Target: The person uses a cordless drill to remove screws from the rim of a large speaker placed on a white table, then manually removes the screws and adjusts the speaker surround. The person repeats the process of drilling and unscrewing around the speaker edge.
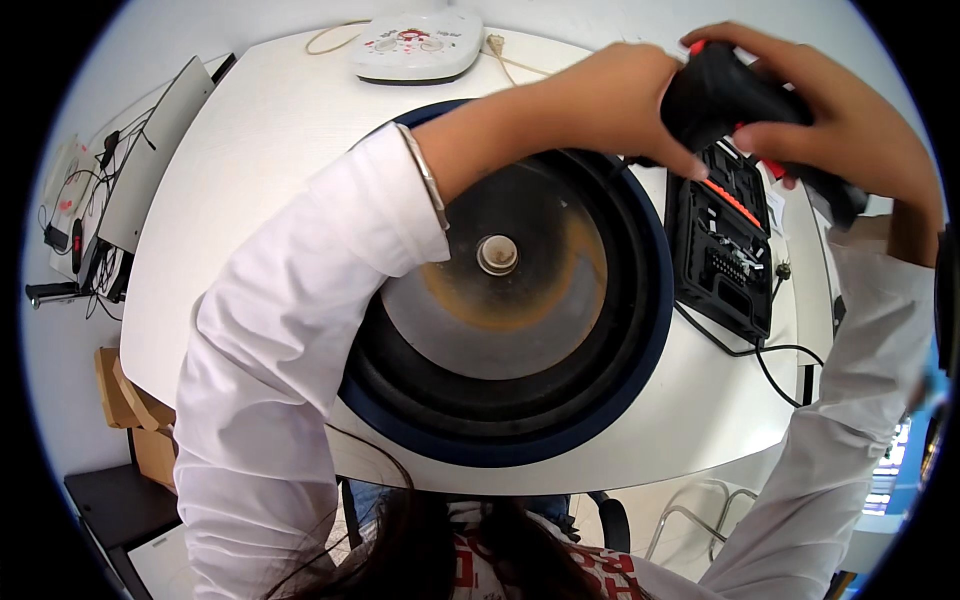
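Note:
Both my hands grip a black power screwdriver (735, 95) with red parts, raised at the upper right over an open black tool case (722, 255). My left hand (640, 105) reaches across from the left and closes round one end of the tool. Round its other side, the fingers of my right hand (850, 115) are wrapped. Inside the case lie bits, small metal pieces and an orange-red strip. Below my left forearm, a large round tub (520, 450) with a dark blue rim sits on the table. A grey, rust-stained disc (530, 345) with a pale central knob (497, 255) shows inside it.
The white table (250, 130) carries a white control panel (418, 50) with two dials at the back. A black cord (730, 350) curls beside the case. At the left are a shelf with cables (100, 265) and cardboard boxes (140, 405). A metal-framed chair (690, 510) stands beyond the table's near edge.

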`<state>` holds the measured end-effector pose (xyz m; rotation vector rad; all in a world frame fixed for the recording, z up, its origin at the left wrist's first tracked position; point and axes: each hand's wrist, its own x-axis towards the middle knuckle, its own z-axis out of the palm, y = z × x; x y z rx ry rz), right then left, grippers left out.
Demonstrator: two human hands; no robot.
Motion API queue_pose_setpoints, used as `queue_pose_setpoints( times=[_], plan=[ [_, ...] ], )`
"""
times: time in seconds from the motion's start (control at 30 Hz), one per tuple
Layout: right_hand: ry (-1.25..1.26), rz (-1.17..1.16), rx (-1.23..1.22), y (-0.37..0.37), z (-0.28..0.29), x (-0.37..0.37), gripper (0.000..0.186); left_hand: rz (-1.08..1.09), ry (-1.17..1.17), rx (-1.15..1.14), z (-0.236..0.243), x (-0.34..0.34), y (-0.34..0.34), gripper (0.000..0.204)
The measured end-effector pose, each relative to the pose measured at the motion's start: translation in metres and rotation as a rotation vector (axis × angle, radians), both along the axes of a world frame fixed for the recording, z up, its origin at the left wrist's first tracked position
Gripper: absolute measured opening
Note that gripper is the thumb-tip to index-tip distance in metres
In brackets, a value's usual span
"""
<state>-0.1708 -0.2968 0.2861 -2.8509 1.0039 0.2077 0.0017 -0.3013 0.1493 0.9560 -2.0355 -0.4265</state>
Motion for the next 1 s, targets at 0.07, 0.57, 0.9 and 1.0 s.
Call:
queue_pose_setpoints(
  times=[0.07,0.57,0.9,1.0],
  plan=[
    [-0.19,-0.011,0.005,-0.014,-0.006,-0.005,0.066,0.058,0.027,0.071,0.011,0.019,0.012,0.058],
    [-0.341,0.051,0.227,-0.013,-0.026,0.094,0.051,0.343,0.616,0.67,-0.085,0.176,0.136,0.053],
    [-0.418,0.135,0.397,0.003,-0.048,0.139,0.052,0.097,0.917,0.671,-0.114,0.156,0.169,0.072],
    [-0.419,0.121,0.38,0.011,-0.05,0.15,0.052,0.074,0.885,0.629,-0.125,0.158,0.167,0.077]
  ],
)
